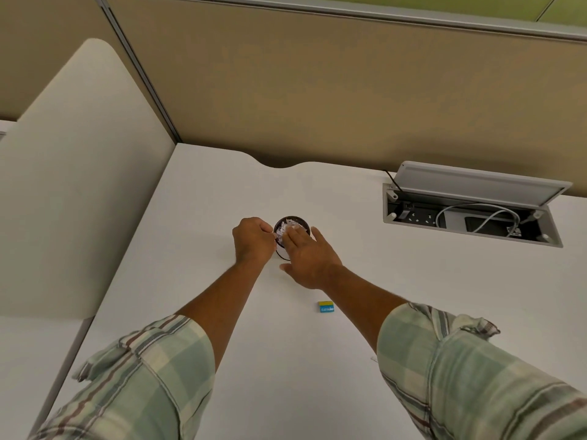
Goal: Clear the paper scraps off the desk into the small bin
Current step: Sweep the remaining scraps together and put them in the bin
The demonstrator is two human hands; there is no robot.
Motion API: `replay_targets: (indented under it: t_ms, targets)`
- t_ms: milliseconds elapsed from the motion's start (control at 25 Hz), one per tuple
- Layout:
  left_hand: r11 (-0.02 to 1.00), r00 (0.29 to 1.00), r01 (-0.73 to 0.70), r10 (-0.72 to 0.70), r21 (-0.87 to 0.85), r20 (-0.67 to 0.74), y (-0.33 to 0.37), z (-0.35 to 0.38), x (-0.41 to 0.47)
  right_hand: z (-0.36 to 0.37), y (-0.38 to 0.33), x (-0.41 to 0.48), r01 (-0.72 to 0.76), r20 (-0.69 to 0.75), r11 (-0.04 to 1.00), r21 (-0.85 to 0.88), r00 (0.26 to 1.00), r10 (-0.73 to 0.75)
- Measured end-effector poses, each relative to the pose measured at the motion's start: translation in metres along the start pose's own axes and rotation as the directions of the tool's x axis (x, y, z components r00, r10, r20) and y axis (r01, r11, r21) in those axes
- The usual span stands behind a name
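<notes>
Desk (222, 312): white top, seen from above; beige partition along the far edge.

Small bin (293, 224): dark round container near the middle of the desk, upright. Only its far rim and part of its wall show; the rest is behind the hands.

Paper scraps (285, 229): white crumpled pieces heaped at the mouth of the bin, rising to the rim.

Left hand (253, 240): at 9 o'clock of the bin, touching its side, fingers curled shut. The fingertips pinch at the edge of the scraps on the rim; how much paper they hold cannot be told.

Right hand (309, 257): at 5 o'clock of the bin, fingers stretched out flat and spread, not closed on anything. The fingertips lie on top of the scraps; the thumb reaches toward the desk beside the bin's base.

Eraser (326, 306): small blue and yellow block lying flat at 5 o'clock of the bin, near the right wrist, apart from it.

Cable box (470, 217): recessed tray at 3 o'clock, well apart, lid raised, with sockets and a white cable (476, 214) inside.

Sleeves (152, 376): pale green check, rolled up on both forearms.
</notes>
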State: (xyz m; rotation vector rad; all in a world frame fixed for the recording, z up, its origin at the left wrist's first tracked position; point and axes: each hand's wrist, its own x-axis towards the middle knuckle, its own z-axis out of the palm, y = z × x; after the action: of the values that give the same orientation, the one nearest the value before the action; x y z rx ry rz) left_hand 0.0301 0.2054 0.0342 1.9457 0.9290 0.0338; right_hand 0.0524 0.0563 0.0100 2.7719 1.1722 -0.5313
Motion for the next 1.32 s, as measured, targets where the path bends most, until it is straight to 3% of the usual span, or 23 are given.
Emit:
replay_targets:
  t_ms: [160,360,600,800,1000,1160,1320]
  targets:
    - [0.998,0.999,0.049,-0.049,-0.041,0.008,-0.003,0.0,0.004,-0.003,-0.002,0.009,-0.008,0.065,0.999,-0.047,0.998,0.011]
    - [0.996,0.998,0.069,-0.069,-0.061,0.006,-0.003,0.001,0.004,-0.011,-0.005,0.016,-0.047,0.111,0.998,0.042,0.993,0.042]
    - [0.996,0.997,0.077,-0.077,-0.052,0.004,-0.001,-0.002,-0.004,-0.023,0.002,-0.006,-0.086,-0.103,0.901,0.425,0.984,0.143]
    - [0.996,0.998,-0.007,0.013,0.092,-0.065,-0.001,-0.007,-0.026,-0.026,0.039,-0.044,-0.064,-0.262,0.702,0.709,0.901,0.347]
    - [0.989,0.995,-0.071,0.079,0.13,-0.054,-0.009,0.002,-0.063,-0.002,0.074,-0.1,-0.21,-0.168,0.573,0.792,0.827,0.536]
    - [0.977,0.987,-0.157,0.159,0.141,0.0,-0.025,0.026,-0.099,0.031,0.095,-0.156,-0.298,-0.066,0.507,0.808,0.811,0.581]
    - [0.96,0.969,-0.226,0.204,0.163,0.141,-0.046,0.057,-0.135,0.067,0.103,-0.208,-0.381,0.023,0.461,0.802,0.79,0.612]
